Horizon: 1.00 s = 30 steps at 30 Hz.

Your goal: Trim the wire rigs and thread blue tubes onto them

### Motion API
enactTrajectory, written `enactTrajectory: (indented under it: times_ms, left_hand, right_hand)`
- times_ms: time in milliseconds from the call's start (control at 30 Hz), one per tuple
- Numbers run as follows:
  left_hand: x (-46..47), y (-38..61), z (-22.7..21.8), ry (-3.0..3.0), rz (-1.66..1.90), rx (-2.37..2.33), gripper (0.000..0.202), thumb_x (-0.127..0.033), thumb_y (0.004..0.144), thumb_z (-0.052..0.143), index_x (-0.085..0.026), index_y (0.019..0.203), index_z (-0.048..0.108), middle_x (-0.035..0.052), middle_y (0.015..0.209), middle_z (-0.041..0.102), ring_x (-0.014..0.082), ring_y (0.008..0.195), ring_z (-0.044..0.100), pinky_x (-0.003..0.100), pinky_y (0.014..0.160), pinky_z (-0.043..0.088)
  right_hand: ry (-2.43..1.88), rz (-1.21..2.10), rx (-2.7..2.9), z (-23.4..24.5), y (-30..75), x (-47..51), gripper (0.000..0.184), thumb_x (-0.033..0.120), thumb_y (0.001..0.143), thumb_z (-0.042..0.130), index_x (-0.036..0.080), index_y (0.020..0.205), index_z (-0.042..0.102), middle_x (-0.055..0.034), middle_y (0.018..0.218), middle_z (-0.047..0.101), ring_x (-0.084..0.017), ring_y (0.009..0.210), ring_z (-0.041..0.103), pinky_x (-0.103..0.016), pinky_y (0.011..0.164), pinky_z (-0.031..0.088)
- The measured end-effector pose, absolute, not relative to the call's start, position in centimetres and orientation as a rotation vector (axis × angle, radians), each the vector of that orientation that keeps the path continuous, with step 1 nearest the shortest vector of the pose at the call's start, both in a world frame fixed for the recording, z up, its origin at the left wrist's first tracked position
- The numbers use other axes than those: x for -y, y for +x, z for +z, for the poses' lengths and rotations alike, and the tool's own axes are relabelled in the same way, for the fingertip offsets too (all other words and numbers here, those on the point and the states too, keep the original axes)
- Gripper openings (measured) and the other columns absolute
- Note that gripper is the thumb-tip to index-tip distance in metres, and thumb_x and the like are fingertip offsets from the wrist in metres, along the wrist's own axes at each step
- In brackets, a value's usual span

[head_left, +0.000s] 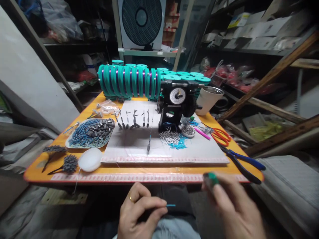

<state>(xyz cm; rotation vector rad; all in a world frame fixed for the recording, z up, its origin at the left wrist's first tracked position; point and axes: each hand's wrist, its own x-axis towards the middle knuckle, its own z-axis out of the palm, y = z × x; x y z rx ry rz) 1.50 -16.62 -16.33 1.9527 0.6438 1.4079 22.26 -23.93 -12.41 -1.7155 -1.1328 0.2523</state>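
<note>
My left hand (138,212) is low, below the front edge of the orange table (124,172), with thumb and fingers pinched on a short blue tube (170,205). My right hand (231,207) is blurred, its fingers closed round a small green item (213,178) near the table's front right edge. On the white board (154,146) lies a single sinker rig (149,146), with a row of finished rigs (133,119) behind it. A black hand-cranked winder (176,106) stands at the board's back.
Teal spools (129,81) line the table's back. A plate (91,132) of blue tubes and grey weights sits left, with a white oval (90,159) and dark weight bundles (68,164). Orange scissors (221,136), blue pliers (243,162) and a white cup (210,99) are right.
</note>
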Motion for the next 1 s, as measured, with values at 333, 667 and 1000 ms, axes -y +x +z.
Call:
enactTrajectory:
  times_ms: [333,667,1000]
  left_hand:
    - [16.7,2.1,-17.1,2.211,1.414,-0.502,0.018,-0.008,0.084,0.07,-0.021,0.097,0.07,-0.0032,0.061,0.053,0.0168,0.066,0.047,0.034,0.067,0.036]
    - [17.1,2.4,-17.4,2.146,1.342,-0.655,0.014,-0.01,0.084,0.069,-0.023,0.089,0.069,-0.0038,0.06,0.053,0.0179,0.068,0.047,0.033,0.067,0.036]
    - [17.3,2.3,-17.3,2.087,1.321,-0.676,0.011,-0.014,0.083,0.071,-0.024,0.088,0.07,-0.0031,0.059,0.053,0.0186,0.068,0.048,0.033,0.067,0.037]
  right_hand:
    - [-1.095,1.661,0.164,-17.8,14.9,25.2,0.072,0.09,0.066,0.046,0.022,0.049,0.031,0.0103,0.038,0.025,-0.002,0.036,0.015,-0.019,0.042,0.008]
    - [-0.888,1.811,-0.005,-17.7,14.7,24.4,0.068,0.078,0.046,0.072,0.021,0.043,0.036,0.0105,0.031,0.031,-0.001,0.029,0.016,-0.017,0.034,0.008]
    - [-1.159,1.712,0.213,-16.5,14.2,24.6,0.072,0.092,0.059,0.047,0.024,0.044,0.029,0.0097,0.034,0.024,-0.002,0.029,0.015,-0.019,0.034,0.011]
